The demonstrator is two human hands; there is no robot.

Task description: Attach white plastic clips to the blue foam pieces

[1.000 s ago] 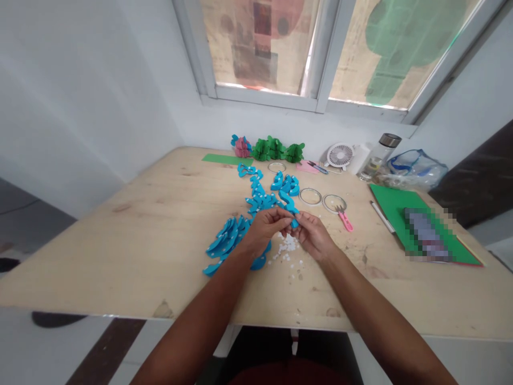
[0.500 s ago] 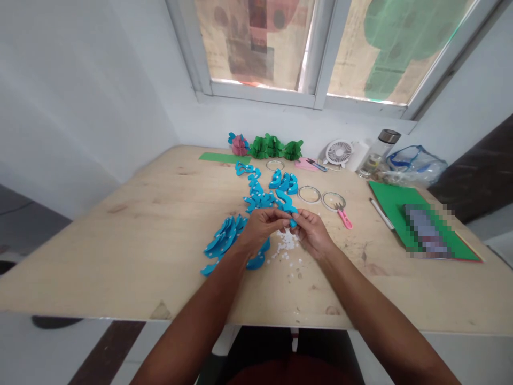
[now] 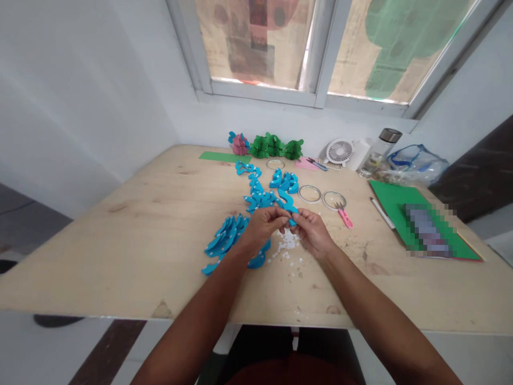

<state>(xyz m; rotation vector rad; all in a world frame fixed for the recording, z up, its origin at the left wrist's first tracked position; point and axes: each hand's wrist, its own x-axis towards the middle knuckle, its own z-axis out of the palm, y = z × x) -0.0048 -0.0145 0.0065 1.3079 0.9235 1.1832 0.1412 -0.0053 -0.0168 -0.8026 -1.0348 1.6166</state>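
Between my two hands is a curved blue paper cutout, pinched at its near end. My left hand grips it with thumb and fingers from the left. From the right my right hand pinches the same end, the fingertips almost meeting. Small white bits lie scattered on the table just below the hands. Left of my left hand is a pile of blue cutouts with white dots, partly hidden by my forearm. More blue cutouts lie just beyond the hands, with another group behind.
Rolls of tape and pink-handled snips lie to the right. Green paper ornaments, a small white fan and a bottle stand along the wall. A green folder and a pen are far right.
Both hands stay together on the blue cutout, with only a slight shift of the fingertips and the piece. Everything else on the table lies as before.
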